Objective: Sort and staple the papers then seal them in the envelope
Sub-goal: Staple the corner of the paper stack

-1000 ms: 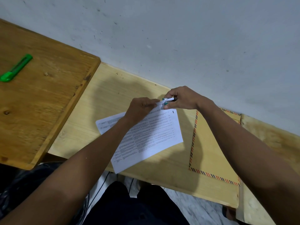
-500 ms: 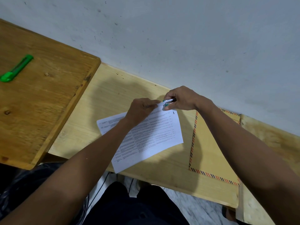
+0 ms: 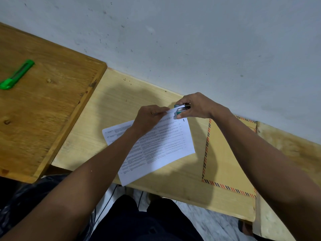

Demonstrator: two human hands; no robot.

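Grip on the left: the left hand (image 3: 149, 117) pinches the far edge of the papers (image 3: 152, 146) between thumb and fingers, lifting that corner slightly off the pale worktop (image 3: 107, 108). Grip on the right: the right hand (image 3: 196, 106) is clenched around a small green stapler (image 3: 181, 108), whose mouth sits over the papers' far right corner. The rest of the stack lies flat, its near corner overhanging the worktop edge. To the right, apart from the stack, lies the striped-border envelope (image 3: 225, 153), partly under the right forearm. Judgement: the stapling step is in hand. To do it well, the left pinch should hold the sheets square and aligned, the corner pushed fully into the stapler, then one firm squeeze. Risk: sheets fanning, so the staple misses one.
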